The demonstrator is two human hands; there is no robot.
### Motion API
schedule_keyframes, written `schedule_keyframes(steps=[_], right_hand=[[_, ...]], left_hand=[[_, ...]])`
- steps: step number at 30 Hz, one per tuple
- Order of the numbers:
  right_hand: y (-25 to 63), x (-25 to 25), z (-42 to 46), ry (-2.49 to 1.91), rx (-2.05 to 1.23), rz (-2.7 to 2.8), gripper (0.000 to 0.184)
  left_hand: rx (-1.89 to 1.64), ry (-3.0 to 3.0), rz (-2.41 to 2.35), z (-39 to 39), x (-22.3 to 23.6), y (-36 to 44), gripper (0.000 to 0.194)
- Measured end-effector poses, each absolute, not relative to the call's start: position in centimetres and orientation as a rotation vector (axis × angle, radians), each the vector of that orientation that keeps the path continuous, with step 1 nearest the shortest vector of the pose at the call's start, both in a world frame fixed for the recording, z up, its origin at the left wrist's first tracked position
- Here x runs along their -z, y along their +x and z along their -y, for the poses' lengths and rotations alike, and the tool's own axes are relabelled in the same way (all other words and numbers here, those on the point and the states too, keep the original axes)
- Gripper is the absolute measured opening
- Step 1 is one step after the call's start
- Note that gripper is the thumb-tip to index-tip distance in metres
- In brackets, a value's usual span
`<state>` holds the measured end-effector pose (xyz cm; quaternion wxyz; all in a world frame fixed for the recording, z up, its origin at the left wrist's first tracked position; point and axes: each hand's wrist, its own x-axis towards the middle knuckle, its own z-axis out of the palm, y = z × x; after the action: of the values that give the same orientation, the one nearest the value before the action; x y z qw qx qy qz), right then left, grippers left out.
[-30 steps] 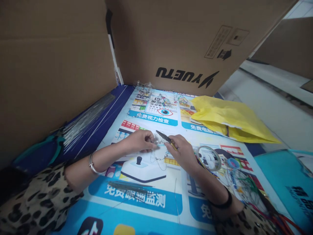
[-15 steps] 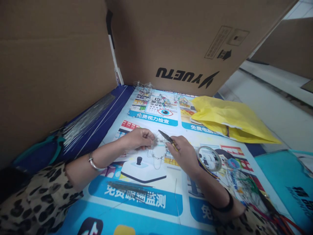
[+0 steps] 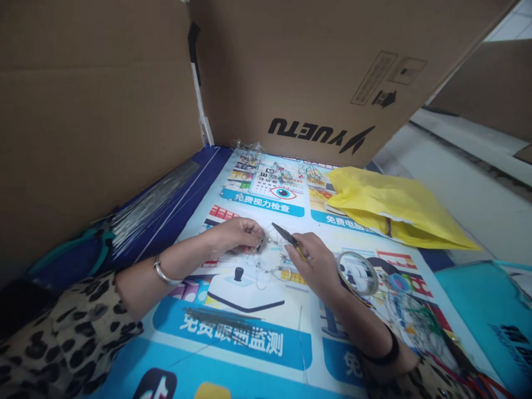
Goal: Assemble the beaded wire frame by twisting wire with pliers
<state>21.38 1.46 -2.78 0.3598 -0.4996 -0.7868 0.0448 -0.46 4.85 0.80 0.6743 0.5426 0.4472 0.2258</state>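
My left hand [image 3: 238,235] pinches one side of a thin wire loop strung with small beads [image 3: 266,270], fingertips pressed together at its upper left. In my right hand [image 3: 316,265] is a pair of needle-nose pliers [image 3: 285,233], the dark jaws pointing up and left just above the loop. The jaw tips look apart from my left fingers. Fine wire arcs stick out around the loop; their ends are too thin to follow. Below my hands, a bundle of short grey wires [image 3: 224,317] lies on the printed sheet.
Long straight wires [image 3: 153,202] lie at left beside teal-handled pliers [image 3: 100,244]. Cardboard walls [image 3: 307,66] rise behind. At right are a yellow bag [image 3: 399,205], a clear roll [image 3: 357,272], tangled coloured wires [image 3: 419,316] and a teal pouch [image 3: 477,305]. Wire pieces [image 3: 249,148] sit at the back.
The view has shifted slightly. My left fingers have turned a little on the beaded wire loop, and a small dark spot now shows at their tips. Both grips stay.
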Motion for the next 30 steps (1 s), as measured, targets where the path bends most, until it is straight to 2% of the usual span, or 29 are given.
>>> schedule_keyframes(steps=[17, 30], right_hand=[[21.6, 3.2, -1.4, -1.225, -0.061, 2.198, 0.022], [22.6, 2.6, -1.8, -1.086, 0.220, 2.350, 0.022]], left_hand=[[-0.458, 1.258, -0.857, -5.7, 0.2, -1.3, 0.017], [-0.421, 1.229, -0.771, -6.0, 0.2, -1.6, 0.014]])
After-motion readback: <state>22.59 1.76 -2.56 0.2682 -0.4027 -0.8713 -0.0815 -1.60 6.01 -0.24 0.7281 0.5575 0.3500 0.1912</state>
